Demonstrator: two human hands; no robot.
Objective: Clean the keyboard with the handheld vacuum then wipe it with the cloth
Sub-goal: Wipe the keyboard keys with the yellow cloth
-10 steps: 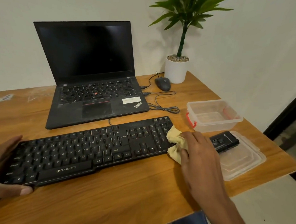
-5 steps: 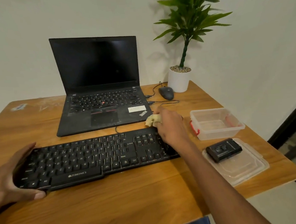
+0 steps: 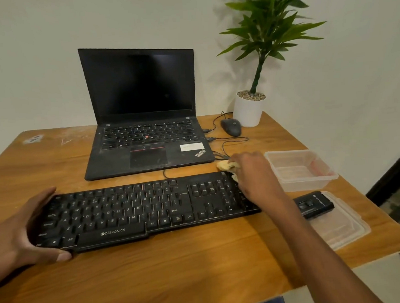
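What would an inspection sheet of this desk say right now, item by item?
Surface: wooden table, pale scuffs at its far left corner.
Job's things: black keyboard lies flat; yellow cloth at its far right corner; small black handheld vacuum rests on a clear lid.
Clutter: open laptop, screen dark; empty clear container; potted plant.
Hands: left hand holds the keyboard's left end; right hand grips the cloth.
Cables: mouse wire and keyboard wire loop beside the laptop.
Surroundings: plain pale wall; dark doorway at right.
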